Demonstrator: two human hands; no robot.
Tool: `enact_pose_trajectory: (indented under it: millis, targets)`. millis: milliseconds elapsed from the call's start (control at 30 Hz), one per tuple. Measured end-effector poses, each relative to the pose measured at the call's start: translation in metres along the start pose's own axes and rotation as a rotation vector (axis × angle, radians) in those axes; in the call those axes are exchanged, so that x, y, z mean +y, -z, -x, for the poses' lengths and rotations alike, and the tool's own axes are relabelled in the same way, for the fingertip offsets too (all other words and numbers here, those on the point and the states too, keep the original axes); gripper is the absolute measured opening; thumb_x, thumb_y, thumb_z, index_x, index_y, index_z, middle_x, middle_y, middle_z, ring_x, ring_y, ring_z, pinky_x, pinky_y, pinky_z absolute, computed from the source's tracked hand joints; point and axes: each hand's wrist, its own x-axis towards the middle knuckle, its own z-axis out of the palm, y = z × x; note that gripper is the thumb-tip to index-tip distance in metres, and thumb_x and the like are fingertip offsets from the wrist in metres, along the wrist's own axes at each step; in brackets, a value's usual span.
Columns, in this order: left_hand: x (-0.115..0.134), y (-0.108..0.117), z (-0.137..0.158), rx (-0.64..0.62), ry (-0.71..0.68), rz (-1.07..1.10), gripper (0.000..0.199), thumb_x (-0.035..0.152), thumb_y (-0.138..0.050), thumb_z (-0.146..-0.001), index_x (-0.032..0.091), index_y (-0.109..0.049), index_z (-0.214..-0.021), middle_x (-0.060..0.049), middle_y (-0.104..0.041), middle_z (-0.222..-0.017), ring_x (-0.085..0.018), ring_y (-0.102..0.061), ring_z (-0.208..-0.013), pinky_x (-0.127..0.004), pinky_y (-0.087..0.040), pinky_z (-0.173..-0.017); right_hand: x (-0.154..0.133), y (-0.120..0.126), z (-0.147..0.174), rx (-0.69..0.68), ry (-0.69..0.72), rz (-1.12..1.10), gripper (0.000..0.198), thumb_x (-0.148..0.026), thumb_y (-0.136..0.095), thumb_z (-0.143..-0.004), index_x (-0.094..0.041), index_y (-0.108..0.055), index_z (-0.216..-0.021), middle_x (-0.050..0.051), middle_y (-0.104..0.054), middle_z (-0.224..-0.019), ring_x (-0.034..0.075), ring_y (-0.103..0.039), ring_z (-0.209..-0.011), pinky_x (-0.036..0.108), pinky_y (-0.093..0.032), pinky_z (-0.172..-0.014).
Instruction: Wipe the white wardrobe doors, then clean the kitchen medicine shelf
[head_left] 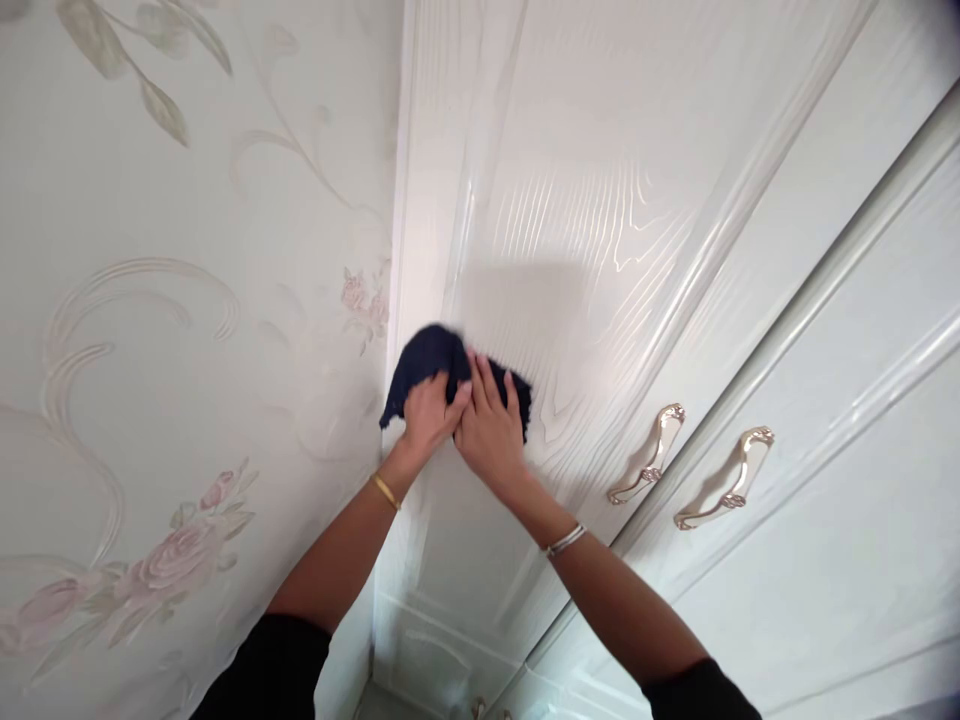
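A dark blue cloth point(426, 358) is bunched against the left panel of a white wardrobe door point(555, 330). My left hand point(427, 412) grips the cloth, its fingers curled into the folds and partly hidden. Beside it, touching the left thumb, my right hand point(491, 430) presses the other part of the cloth onto the door with its fingers stretched out flat. A gold bangle point(386, 492) circles my left wrist, and a silver bangle point(565, 540) my right.
Floral wallpaper point(180, 400) covers the wall on the left, meeting the door's edge. Two ornate handles, a left one point(651, 455) and a right one point(727, 480), stick out right of my hands, beside the gap between the doors. More handles point(478, 708) show low down.
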Motion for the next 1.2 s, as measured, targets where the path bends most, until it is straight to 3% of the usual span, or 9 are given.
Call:
enact_pose_trajectory:
  millis: [100,200,333,500,733,867,967,1067,1200]
  targets:
    - [0.02,0.039,-0.086,0.208,-0.101,0.06,0.079,0.07,-0.021,-0.102,0.009,-0.064,-0.13,-0.022,-0.073,-0.12,-0.033,-0.07,-0.114,-0.043,-0.053,-0.099,0.015,0.026,-0.085,0.004,0.023,0.003,0.056,-0.021,-0.026,-0.108,-0.008,-0.027,-0.163,0.013,-0.022,-0.173,0.022,-0.008,-0.164,0.054,-0.012,-0.135]
    - [0.041,0.077,-0.158,0.351,-0.158,0.109,0.07,0.064,-0.027,-0.106,0.013,-0.052,-0.147,-0.018,-0.054,-0.154,-0.031,-0.057,-0.138,-0.047,-0.044,-0.116,0.031,0.049,-0.16,0.096,0.064,0.009,0.054,-0.023,-0.026,-0.11,-0.001,-0.034,-0.158,0.018,-0.025,-0.17,0.026,-0.017,-0.162,0.055,-0.011,-0.133]
    - [0.06,0.103,-0.198,0.371,-0.034,0.114,0.059,0.05,-0.043,-0.107,0.012,-0.044,-0.152,-0.013,-0.036,-0.168,-0.024,-0.044,-0.15,-0.042,-0.04,-0.123,0.041,0.064,-0.206,0.172,0.087,-0.053,0.083,-0.027,0.012,-0.105,0.002,-0.06,-0.135,0.014,-0.024,-0.169,0.026,-0.012,-0.16,0.047,-0.016,-0.129]
    - [0.034,0.079,-0.141,0.414,-0.041,0.061,0.048,0.055,-0.032,-0.108,0.022,-0.056,-0.133,-0.012,-0.053,-0.153,-0.022,-0.055,-0.138,-0.037,-0.051,-0.11,0.016,0.042,-0.159,0.079,0.017,-0.168,0.056,-0.024,-0.015,-0.111,-0.006,-0.036,-0.159,0.014,-0.021,-0.173,0.026,-0.009,-0.163,0.057,-0.013,-0.132]
    - [-0.031,0.018,-0.007,0.226,0.047,-0.016,0.074,0.072,-0.006,-0.101,0.018,-0.057,-0.104,-0.016,-0.065,-0.111,-0.026,-0.067,-0.107,-0.043,-0.055,-0.09,-0.033,-0.014,-0.032,-0.14,-0.023,-0.222,0.058,-0.012,-0.025,-0.107,-0.013,-0.025,-0.165,0.013,-0.017,-0.174,0.02,-0.005,-0.164,0.053,-0.017,-0.135]
    - [-0.023,0.017,0.003,0.267,0.063,0.08,0.076,0.075,-0.004,-0.099,0.02,-0.057,-0.1,-0.016,-0.067,-0.106,-0.027,-0.068,-0.106,-0.045,-0.058,-0.09,-0.033,-0.014,-0.025,-0.14,-0.005,-0.214,0.054,-0.014,-0.03,-0.107,-0.009,-0.035,-0.16,0.013,-0.019,-0.173,0.02,-0.006,-0.163,0.048,-0.019,-0.135]
    - [0.002,0.037,-0.052,0.299,0.057,0.131,0.085,0.078,-0.004,-0.097,0.015,-0.06,-0.108,-0.019,-0.068,-0.114,-0.029,-0.066,-0.118,-0.05,-0.053,-0.106,-0.015,0.01,-0.077,-0.071,0.024,-0.165,0.05,-0.02,-0.029,-0.108,-0.008,-0.049,-0.152,0.014,-0.022,-0.172,0.022,-0.013,-0.163,0.046,-0.018,-0.134]
    - [0.03,0.07,-0.147,0.318,0.02,0.213,0.083,0.072,-0.012,-0.102,0.011,-0.051,-0.141,-0.019,-0.051,-0.153,-0.03,-0.046,-0.148,-0.051,-0.038,-0.124,0.013,0.047,-0.165,0.073,0.026,-0.096,0.068,-0.026,-0.007,-0.108,0.002,-0.067,-0.124,0.017,-0.027,-0.168,0.025,-0.019,-0.16,0.047,-0.016,-0.13]
    - [0.046,0.099,-0.24,0.36,-0.136,0.259,0.067,0.067,-0.018,-0.105,0.029,-0.046,-0.151,-0.001,-0.045,-0.162,-0.028,-0.026,-0.16,-0.054,-0.029,-0.131,0.036,0.08,-0.253,0.218,0.017,0.025,0.105,-0.017,0.035,-0.072,0.008,-0.068,-0.074,0.023,-0.027,-0.159,0.035,-0.023,-0.152,0.048,-0.022,-0.121]
